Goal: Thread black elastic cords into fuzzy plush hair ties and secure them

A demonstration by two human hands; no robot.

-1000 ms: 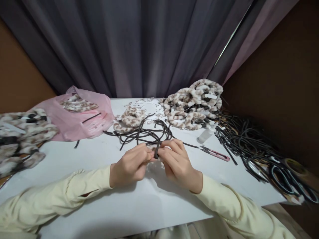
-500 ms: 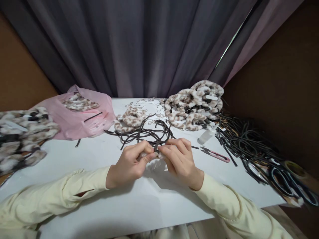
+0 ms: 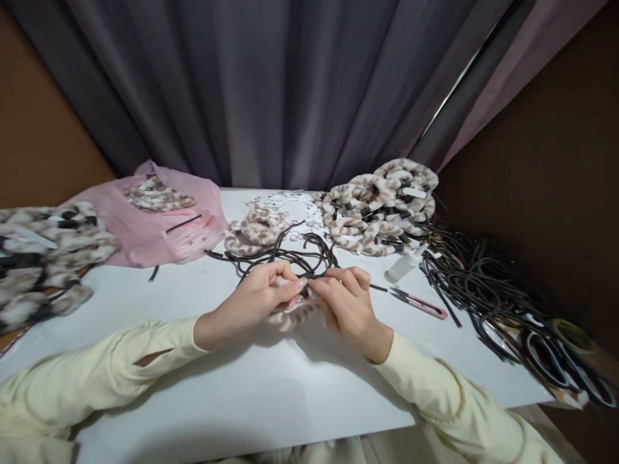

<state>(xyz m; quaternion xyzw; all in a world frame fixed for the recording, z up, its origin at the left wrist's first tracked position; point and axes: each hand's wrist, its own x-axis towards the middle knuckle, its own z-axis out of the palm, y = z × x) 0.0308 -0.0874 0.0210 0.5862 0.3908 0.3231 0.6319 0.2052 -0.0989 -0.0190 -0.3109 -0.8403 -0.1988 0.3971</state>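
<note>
Over the middle of the table, my left hand point(image 3: 258, 298) and my right hand point(image 3: 351, 310) are close together with fingertips nearly meeting. Both pinch a fluffy brown-and-white plush tube point(image 3: 291, 319), which hangs in a curve below my fingers. A small dark piece point(image 3: 304, 292) shows between the fingertips; whether it is cord or a fitting I cannot tell. My fingers hide most of the join. Just beyond my hands lies a loose tangle of black cords point(image 3: 290, 258), with another spotted plush tube point(image 3: 258, 229) behind it.
Pink-handled thread snips point(image 3: 420, 303) and a clear bottle point(image 3: 405, 265) lie to the right, near a heap of black cords point(image 3: 476, 277) and large scissors point(image 3: 546, 361). Plush loops point(image 3: 382, 200) pile behind. On the left are a pink plastic bag point(image 3: 145, 241) and more plush pieces point(image 3: 46, 264).
My left hand has shifted slightly and its thumb now lies flatter over the dark piece. More of the plush tube shows beneath my fingers. The view has tilted a little.
</note>
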